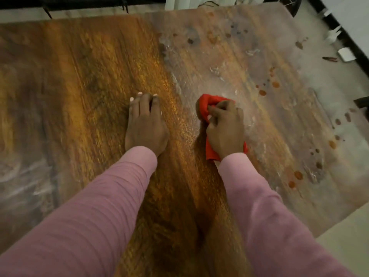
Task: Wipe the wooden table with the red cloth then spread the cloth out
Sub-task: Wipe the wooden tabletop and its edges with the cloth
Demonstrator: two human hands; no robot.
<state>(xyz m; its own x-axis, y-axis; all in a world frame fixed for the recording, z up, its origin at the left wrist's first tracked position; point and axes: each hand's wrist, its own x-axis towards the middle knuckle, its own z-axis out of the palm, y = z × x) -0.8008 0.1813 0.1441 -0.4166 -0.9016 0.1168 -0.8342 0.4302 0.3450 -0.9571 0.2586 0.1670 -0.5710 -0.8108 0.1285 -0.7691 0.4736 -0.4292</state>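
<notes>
Right hand (224, 127) grips bunched red cloth (207, 105), pressing it onto wooden counter (95, 76). Left hand (145, 124) lies flat beside it, fingers straight, palm down on counter. Reddish spots (275, 84) and pale smears lie beyond and right of right hand.

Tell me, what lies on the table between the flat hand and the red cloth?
Nothing: in the head view, only bare, glossy wooden table separates the left hand from the red cloth bunched in the right hand.
</notes>
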